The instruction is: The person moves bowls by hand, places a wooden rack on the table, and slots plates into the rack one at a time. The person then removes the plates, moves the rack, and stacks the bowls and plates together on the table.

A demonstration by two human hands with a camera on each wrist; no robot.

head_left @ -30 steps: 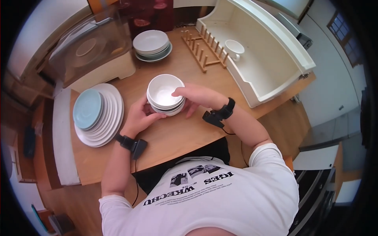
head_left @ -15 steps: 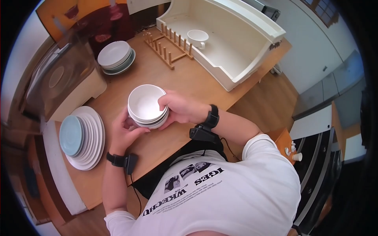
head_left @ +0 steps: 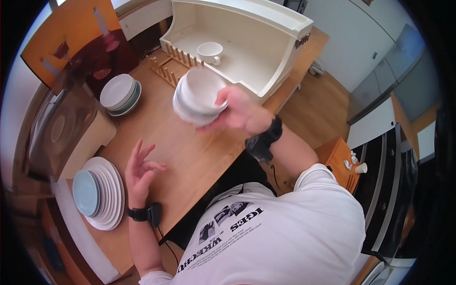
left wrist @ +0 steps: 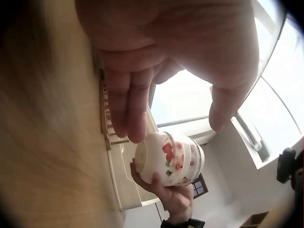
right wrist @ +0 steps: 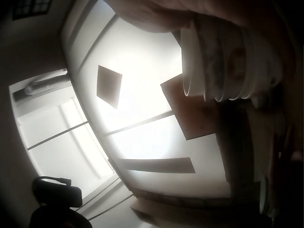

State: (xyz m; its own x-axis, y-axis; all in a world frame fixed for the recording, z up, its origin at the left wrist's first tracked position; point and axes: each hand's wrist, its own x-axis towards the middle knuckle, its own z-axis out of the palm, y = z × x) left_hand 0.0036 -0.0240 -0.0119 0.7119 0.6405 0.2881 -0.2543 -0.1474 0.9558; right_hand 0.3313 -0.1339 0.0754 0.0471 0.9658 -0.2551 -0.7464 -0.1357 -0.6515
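My right hand [head_left: 244, 111] grips a stack of white bowls [head_left: 202, 90] by its right side, thumb over the top rim. The stack is held above the table, close to the wooden peg rack [head_left: 164, 71]. In the left wrist view the bowls [left wrist: 171, 159] show red flowers on their outside, with the right hand [left wrist: 175, 199] around the base. My left hand [head_left: 140, 175] holds nothing; its fingers are spread and slightly bent above the table, right of the plates. The right wrist view shows the bowls [right wrist: 228, 61] darkly at the top right.
A plate stack with a blue plate [head_left: 86, 193] on top stands at the left edge. Farther back sits another plate stack [head_left: 118, 91]. Behind the rack is a cream open cabinet [head_left: 256, 57] with a white cup [head_left: 209, 51] inside. A clear-lidded box [head_left: 64, 128] stands at the left.
My left hand has let go of the bowls and drawn away to the left. My right hand has lifted them toward the peg rack. The head view has shifted.
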